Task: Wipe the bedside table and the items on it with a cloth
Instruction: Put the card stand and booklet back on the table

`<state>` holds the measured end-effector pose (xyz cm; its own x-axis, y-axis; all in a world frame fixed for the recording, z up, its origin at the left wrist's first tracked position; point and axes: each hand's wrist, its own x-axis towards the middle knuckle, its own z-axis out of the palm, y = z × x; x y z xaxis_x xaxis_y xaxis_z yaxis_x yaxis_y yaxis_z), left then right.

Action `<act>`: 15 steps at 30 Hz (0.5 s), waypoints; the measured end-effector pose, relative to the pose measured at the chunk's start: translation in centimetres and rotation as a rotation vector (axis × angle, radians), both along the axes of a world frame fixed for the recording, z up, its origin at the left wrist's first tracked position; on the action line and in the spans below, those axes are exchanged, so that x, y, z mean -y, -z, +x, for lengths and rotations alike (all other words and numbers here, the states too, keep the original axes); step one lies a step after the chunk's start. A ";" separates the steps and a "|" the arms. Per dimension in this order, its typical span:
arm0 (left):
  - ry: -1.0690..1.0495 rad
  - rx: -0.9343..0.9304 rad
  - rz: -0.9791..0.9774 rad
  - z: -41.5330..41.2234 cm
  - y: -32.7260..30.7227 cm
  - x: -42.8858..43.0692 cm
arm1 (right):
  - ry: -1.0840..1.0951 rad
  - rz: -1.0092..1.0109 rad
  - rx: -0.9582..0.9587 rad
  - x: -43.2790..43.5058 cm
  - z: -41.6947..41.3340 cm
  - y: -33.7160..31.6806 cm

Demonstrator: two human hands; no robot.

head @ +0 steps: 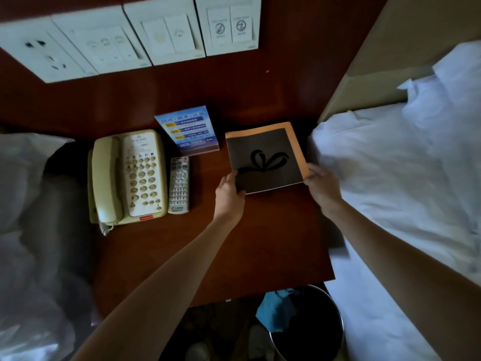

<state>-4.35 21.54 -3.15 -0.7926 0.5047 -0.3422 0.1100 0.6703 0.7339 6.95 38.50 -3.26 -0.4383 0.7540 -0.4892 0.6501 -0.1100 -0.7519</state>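
Head view: both hands are gripping a booklet (265, 158) at the right of the bedside table (208, 256). The left hand (229, 190) is pinching its near left corner and the right hand (321, 186) its near right edge. No cloth is showing, so this is probably handling an item; wiping needs a cloth next. The dark cover is carrying a bow design, with orange edges.
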 end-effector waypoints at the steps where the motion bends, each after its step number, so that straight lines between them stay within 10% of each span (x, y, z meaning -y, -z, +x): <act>1: 0.006 0.000 0.007 0.1 0.1 0.0 | -0.015 0.031 0.010 0.2 0.0 0.0; 15: 0.053 0.098 -0.028 0.8 0.6 -0.1 | -0.039 0.121 -0.021 1.6 1.2 -0.5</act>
<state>-3.58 21.67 -3.74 -0.7270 0.5342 -0.4314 0.0744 0.6859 0.7239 8.17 36.90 -2.78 -0.4775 0.7893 -0.3860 0.6359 0.0072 -0.7718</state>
